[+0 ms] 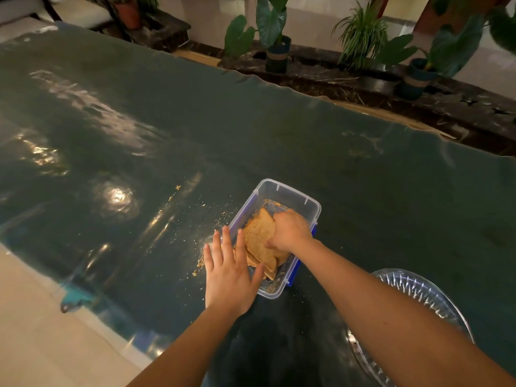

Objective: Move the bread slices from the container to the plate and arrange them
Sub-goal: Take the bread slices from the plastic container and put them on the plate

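A clear plastic container [290, 195] with blue clips stands on the dark green table. Several toasted bread slices [258, 236] lie stacked inside it. My right hand [290, 230] reaches into the container and closes on the top slice, thumb on its near edge. My left hand [227, 270] rests flat with fingers spread against the container's left wall and near rim. A clear glass plate [416, 289] sits to the right of the container, partly hidden by my right forearm. What I can see of it holds no bread.
Crumbs [199, 263] are scattered on the table left of the container. The table's glossy cover [195, 121] stretches far back and left. Potted plants [275, 37] stand beyond the far edge. Pale floor [42, 331] shows at the lower left.
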The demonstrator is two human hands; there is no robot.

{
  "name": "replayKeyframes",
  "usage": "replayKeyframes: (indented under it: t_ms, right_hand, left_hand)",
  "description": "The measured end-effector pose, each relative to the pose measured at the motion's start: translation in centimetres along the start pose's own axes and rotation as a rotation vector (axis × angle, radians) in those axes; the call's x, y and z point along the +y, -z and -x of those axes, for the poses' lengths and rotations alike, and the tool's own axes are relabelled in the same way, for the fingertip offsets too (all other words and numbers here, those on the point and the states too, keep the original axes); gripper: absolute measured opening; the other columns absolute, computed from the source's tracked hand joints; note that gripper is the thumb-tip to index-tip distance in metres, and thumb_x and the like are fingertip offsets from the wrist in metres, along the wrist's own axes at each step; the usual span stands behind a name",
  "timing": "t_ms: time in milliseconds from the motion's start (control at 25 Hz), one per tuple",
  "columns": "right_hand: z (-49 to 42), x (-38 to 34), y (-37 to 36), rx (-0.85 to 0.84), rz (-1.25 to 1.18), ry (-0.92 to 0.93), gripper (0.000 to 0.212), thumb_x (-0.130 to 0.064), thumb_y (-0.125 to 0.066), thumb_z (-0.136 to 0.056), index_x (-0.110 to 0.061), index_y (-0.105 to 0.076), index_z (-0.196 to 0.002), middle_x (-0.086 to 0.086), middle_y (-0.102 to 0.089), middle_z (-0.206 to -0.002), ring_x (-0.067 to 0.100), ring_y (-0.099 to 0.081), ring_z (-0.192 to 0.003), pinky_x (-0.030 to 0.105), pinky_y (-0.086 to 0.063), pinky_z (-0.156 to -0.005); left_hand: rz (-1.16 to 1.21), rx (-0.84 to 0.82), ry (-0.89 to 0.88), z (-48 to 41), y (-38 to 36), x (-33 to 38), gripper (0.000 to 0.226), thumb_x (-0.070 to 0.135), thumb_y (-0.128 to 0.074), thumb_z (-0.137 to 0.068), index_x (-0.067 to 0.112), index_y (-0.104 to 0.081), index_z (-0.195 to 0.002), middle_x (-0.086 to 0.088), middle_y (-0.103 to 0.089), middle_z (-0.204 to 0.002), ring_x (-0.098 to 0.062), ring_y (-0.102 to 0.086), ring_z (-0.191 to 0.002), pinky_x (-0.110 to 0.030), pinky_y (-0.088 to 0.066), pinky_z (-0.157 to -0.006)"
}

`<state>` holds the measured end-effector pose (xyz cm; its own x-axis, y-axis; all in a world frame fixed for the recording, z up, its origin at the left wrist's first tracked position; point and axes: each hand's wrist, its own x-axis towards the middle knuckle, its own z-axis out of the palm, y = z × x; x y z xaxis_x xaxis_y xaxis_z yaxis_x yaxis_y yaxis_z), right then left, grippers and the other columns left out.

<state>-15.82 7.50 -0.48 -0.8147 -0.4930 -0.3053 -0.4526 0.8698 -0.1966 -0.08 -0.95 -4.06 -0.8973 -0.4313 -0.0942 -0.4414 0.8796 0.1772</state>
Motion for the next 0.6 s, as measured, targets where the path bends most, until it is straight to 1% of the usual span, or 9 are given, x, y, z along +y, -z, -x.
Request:
replayKeyframes:
  t_ms: [80,160,240,320,440,560,600]
  right_hand:
    - [0.1,0.0,-0.1,0.027,-0.011,-0.007,0.050,-0.043,-0.082,-0.069,-0.018,-0.063,-0.108,0.005,-0.068,-0.104,0.024,-0.065,-0.099,0.033,-0.052,-0.077]
    - [0.4,-0.1,-0.4,0.038,-0.042,-0.020,0.047,-0.039,-0.082,-0.070,-0.018,-0.063,-0.108,0.005,-0.069,-0.105,0.025,-0.066,-0.098,0.033,-0.052,-0.076]
    - [0.6,-0.2,-0.6,0.030,-0.032,-0.016,0.051,-0.038,-0.082,-0.070,-0.017,-0.060,-0.111,0.008,-0.065,-0.111,0.027,-0.063,-0.101,0.034,-0.052,-0.080]
    - [0.8,-0.3,-0.7,0.034,0.009,-0.003,0.055,-0.041,-0.080,-0.071,-0.016,-0.059,-0.114,0.010,-0.062,-0.115,0.028,-0.060,-0.106,0.036,-0.050,-0.087]
    - [0.9,-0.7,-0.9,0.048,0.069,-0.011,0.052,-0.041,-0.077,-0.074,-0.015,-0.058,-0.115,0.010,-0.063,-0.116,0.028,-0.056,-0.110,0.038,-0.047,-0.091]
    - [1.0,-1.1,-0.7,0.032,0.121,-0.021,0.044,-0.041,-0.075,-0.076,-0.014,-0.061,-0.109,0.009,-0.066,-0.109,0.026,-0.059,-0.102,0.036,-0.048,-0.085]
    - [1.1,-1.2,-0.6,0.027,0.118,-0.028,0.045,-0.042,-0.077,-0.074,-0.014,-0.062,-0.107,0.008,-0.067,-0.106,0.026,-0.061,-0.100,0.036,-0.049,-0.083]
  left_hand:
    - [-0.004,-0.012,0.002,0.0,0.1,0.1,0.090,0.077,-0.002,-0.087,0.023,0.007,-0.158,-0.009,0.012,-0.168,-0.033,0.016,-0.152,-0.056,0.003,-0.124]
    - [-0.007,-0.015,0.002,0.1,0.3,0.1,0.090,0.078,-0.003,-0.087,0.023,0.008,-0.157,-0.009,0.013,-0.168,-0.033,0.016,-0.152,-0.055,0.003,-0.124]
    - [-0.005,-0.014,0.005,0.1,0.4,0.2,0.091,0.078,-0.002,-0.086,0.022,0.009,-0.157,-0.009,0.013,-0.167,-0.033,0.016,-0.152,-0.055,0.003,-0.124]
    - [-0.005,-0.012,0.003,0.2,0.4,0.2,0.091,0.077,0.001,-0.086,0.021,0.008,-0.157,-0.010,0.012,-0.167,-0.034,0.016,-0.152,-0.055,0.003,-0.124]
    - [-0.005,0.000,0.000,0.2,0.3,0.1,0.090,0.076,-0.002,-0.088,0.020,0.005,-0.158,-0.011,0.009,-0.168,-0.034,0.014,-0.152,-0.055,0.003,-0.124]
    - [-0.021,-0.007,0.009,0.1,0.2,0.1,0.090,0.078,-0.001,-0.087,0.022,0.006,-0.158,-0.009,0.011,-0.168,-0.033,0.015,-0.152,-0.054,0.007,-0.123]
    - [-0.022,-0.005,0.012,0.1,0.1,0.1,0.090,0.079,-0.002,-0.087,0.023,0.006,-0.157,-0.008,0.011,-0.168,-0.033,0.015,-0.152,-0.053,0.009,-0.123]
